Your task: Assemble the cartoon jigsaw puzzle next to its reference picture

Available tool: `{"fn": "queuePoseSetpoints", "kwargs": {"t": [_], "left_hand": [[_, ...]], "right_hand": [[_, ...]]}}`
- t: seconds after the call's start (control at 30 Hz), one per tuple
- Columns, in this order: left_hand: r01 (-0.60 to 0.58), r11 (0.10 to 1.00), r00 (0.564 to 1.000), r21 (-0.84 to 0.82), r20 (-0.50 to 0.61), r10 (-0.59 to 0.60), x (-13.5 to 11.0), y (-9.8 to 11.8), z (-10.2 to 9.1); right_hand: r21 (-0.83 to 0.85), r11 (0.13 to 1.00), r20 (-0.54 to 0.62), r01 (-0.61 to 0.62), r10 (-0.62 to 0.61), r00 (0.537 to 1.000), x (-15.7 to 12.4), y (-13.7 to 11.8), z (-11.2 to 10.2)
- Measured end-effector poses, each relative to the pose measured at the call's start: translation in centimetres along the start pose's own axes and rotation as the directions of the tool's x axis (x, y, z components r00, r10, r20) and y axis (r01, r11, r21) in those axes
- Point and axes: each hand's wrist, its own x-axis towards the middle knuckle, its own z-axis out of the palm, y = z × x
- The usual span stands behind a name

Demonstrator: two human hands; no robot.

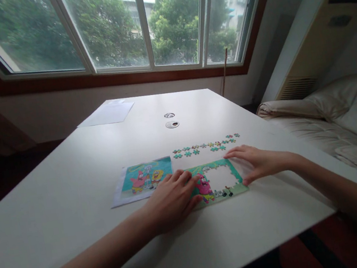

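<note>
A partly assembled jigsaw puzzle (204,189) lies flat on the white table, with a pink cartoon figure at its left. A large gap at its right middle shows the white surface through it. My left hand (171,200) rests over the puzzle's left side, fingers stretched out and hiding that part. At the right edge, my right hand (261,161) is spread, its fingertips by the upper corner and its thumb by the lower one. Just beyond the puzzle, several loose jigsaw pieces (196,152) lie in rough rows. A reference picture (145,178) of cartoon figures lies left of the puzzle.
Two round cable-hole covers (172,124) sit in the middle of the table (80,175). White paper sheets (106,114) lie at the far left. A pale sofa (323,116) stands to the right, and a wide window (145,22) faces me.
</note>
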Motion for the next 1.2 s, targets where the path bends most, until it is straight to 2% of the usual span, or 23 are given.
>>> {"fn": "queuePoseSetpoints", "kwargs": {"t": [0.4,0.53,0.63,0.77,0.87,0.97,1.2], "left_hand": [[0.111,0.994,0.993,-0.008,-0.023,-0.112,0.3,0.7,1.7],[0.124,0.992,0.991,-0.016,-0.043,-0.125,0.2,0.8,1.9],[0.131,0.991,0.990,-0.020,-0.058,-0.132,0.1,0.8,1.9],[0.134,0.991,0.986,-0.022,-0.100,-0.136,-0.2,1.0,2.0],[0.105,0.994,0.987,-0.018,-0.124,-0.107,-0.6,1.5,1.9],[0.055,0.998,0.988,-0.041,-0.144,-0.060,-1.0,2.1,1.8],[0.005,0.997,0.988,-0.083,-0.154,-0.018,-1.2,2.5,1.5]], "right_hand": [[0.029,0.998,0.036,-0.049,0.048,0.998,-0.1,-0.1,0.6],[0.041,0.999,0.022,-0.014,0.013,1.000,0.0,0.4,0.2],[0.054,0.998,-0.039,-0.024,0.026,0.999,0.7,2.5,-1.0],[-0.024,0.986,-0.216,-0.163,0.154,0.964,2.4,7.2,-3.0],[-0.096,0.961,-0.270,-0.260,0.226,0.936,3.8,9.9,-3.8],[-0.115,0.948,-0.259,-0.297,0.260,0.930,4.9,11.1,-3.7],[-0.075,0.928,-0.231,-0.365,0.340,0.912,5.9,11.6,-3.0]]}}
